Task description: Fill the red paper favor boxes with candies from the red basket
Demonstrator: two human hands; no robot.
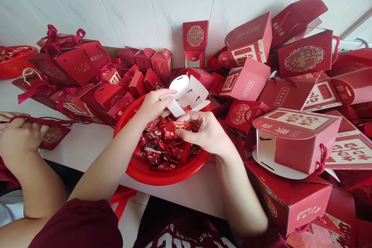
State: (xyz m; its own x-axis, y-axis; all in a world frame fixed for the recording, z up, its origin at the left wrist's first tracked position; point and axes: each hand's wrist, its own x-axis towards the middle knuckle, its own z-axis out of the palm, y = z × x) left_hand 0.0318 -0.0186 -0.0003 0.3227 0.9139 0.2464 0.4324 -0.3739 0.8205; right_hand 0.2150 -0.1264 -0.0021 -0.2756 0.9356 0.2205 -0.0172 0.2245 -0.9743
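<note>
My left hand (155, 105) grips the near-left side of an open candy box (192, 90), its fingers over a flap. The white inside of the box faces up, with slotted flaps spread out. My right hand (207, 133) is at the near edge of the box, pinching a red wrapped candy (178, 125) between thumb and fingers. Under both hands stands a red plastic basket (162, 178) holding many red wrapped candies (158, 151). My right forearm passes over its right rim.
Folded red gift boxes (299, 135) with rope handles are heaped on the right. Closed boxes with ribbons (78, 64) are stacked at left. Another person's hands (21, 133) handle a red box (55, 136) at far left. A second red basket (14, 66) stands behind. A tiled wall (122, 4) closes off the back.
</note>
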